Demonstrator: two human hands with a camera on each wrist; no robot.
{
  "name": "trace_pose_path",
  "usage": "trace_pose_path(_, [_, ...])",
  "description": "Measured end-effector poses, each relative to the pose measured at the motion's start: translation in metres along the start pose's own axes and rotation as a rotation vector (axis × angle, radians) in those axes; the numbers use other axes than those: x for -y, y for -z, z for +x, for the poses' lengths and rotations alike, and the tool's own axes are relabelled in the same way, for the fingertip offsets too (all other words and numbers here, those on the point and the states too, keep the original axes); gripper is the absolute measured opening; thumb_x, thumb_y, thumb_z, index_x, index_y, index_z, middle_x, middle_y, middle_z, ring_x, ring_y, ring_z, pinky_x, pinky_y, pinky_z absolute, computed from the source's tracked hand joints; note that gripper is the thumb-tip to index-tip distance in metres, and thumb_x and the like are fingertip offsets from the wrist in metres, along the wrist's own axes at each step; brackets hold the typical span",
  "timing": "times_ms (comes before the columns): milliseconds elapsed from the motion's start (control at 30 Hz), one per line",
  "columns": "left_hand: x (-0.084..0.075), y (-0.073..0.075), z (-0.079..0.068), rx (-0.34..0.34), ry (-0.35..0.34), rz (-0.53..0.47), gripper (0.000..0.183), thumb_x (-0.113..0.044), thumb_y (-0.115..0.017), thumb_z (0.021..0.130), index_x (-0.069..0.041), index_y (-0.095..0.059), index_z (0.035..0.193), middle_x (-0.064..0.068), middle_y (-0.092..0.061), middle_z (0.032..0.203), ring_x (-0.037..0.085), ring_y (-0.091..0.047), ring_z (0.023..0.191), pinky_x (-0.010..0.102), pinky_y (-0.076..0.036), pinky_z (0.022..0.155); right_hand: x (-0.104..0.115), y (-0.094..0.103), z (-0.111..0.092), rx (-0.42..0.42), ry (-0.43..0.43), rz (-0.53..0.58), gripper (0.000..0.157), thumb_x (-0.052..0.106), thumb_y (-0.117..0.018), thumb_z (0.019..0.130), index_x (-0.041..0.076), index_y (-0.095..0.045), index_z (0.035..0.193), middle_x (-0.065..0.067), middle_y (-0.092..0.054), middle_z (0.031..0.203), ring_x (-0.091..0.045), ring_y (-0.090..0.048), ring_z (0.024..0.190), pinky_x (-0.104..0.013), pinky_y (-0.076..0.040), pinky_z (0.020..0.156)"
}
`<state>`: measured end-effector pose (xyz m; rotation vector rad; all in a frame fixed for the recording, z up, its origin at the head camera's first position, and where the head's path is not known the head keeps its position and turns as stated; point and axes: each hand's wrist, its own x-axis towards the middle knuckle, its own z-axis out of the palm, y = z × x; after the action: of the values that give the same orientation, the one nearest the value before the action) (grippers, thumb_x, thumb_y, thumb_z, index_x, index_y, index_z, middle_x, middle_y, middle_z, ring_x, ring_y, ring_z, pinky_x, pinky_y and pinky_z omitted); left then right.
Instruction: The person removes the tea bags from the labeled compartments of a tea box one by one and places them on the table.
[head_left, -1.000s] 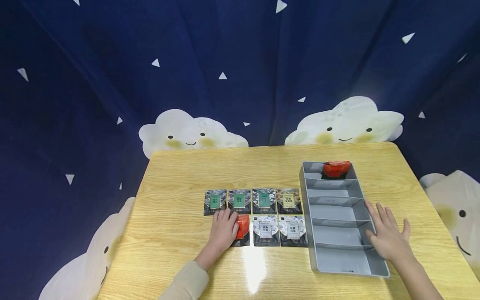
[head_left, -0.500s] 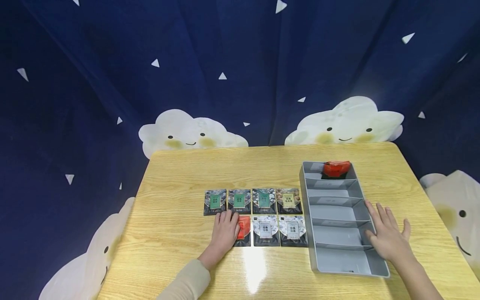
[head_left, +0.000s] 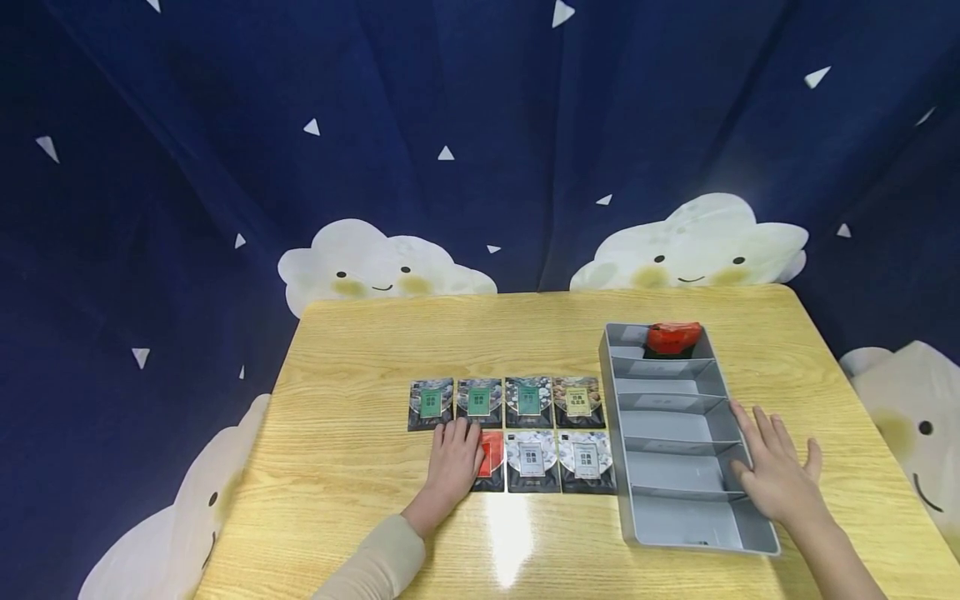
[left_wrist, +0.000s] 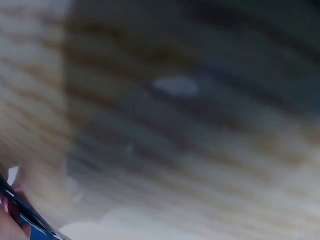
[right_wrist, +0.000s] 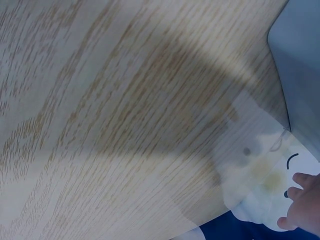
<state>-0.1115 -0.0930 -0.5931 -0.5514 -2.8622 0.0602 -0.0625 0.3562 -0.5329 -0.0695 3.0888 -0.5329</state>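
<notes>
In the head view my left hand [head_left: 452,458] lies over the left part of a red and black tea packet [head_left: 491,462] on the table. Its fingers reach forward, and they hide that side of the packet. The left wrist view catches only a bit of hand beside a dark, shiny packet edge [left_wrist: 25,210]. My right hand [head_left: 780,467] rests against the right wall of a grey divided box [head_left: 624,500], fingers spread and fairly straight. Another red packet [head_left: 672,340] stands in the box's far compartment.
Beside the red packet lie two white-patterned packets [head_left: 532,461]. Behind them is a row of green-labelled packets [head_left: 431,403] and one yellow-labelled packet [head_left: 577,402]. A dark blue curtain [head_left: 405,100] with clouds borders the wooden table [head_left: 337,358].
My left hand has slid slightly to the right, and the red packet under it has shifted right with it, nearer the white-patterned packets. The right hand and the box have stayed put.
</notes>
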Motion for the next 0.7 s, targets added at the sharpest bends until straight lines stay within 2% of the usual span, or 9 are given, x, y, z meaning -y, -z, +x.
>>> trace_pose_path(300, [0.0000, -0.0019, 0.0000, -0.044, 0.018, -0.051, 0.019, -0.028, -0.044, 0.091, -0.013, -0.048, 0.103, 0.005, -0.041, 0.097, 0.023, -0.039, 0.090, 0.039, -0.029, 0.081, 0.0004, -0.0004, 0.0002, 0.002, -0.004, -0.004, 0.084, 0.015, -0.051, 0.084, 0.025, 0.003, 0.147, -0.026, -0.010, 0.147, -0.043, 0.004, 0.135, -0.065, 0.019, 0.094])
trace_pose_path(500, [0.0000, -0.0028, -0.0002, -0.043, 0.023, -0.045, 0.020, -0.029, -0.044, 0.092, -0.014, -0.048, 0.105, 0.004, -0.042, 0.098, 0.022, -0.040, 0.091, 0.039, -0.029, 0.081, 0.0009, 0.0004, 0.0002, -0.001, -0.003, -0.004, 0.085, 0.015, -0.051, 0.083, 0.025, 0.003, 0.147, -0.025, -0.011, 0.147, -0.044, 0.003, 0.135, -0.065, 0.019, 0.094])
trace_pose_path(700, [0.0001, 0.0008, 0.0000, -0.034, 0.058, -0.067, 0.022, -0.029, -0.046, 0.092, -0.014, -0.048, 0.107, 0.005, -0.043, 0.100, 0.023, -0.041, 0.093, 0.040, -0.030, 0.083, 0.0014, 0.0006, -0.0001, -0.006, 0.000, 0.002, 0.085, 0.014, -0.051, 0.083, 0.025, 0.003, 0.147, -0.025, -0.010, 0.147, -0.043, 0.003, 0.135, -0.063, 0.020, 0.094])
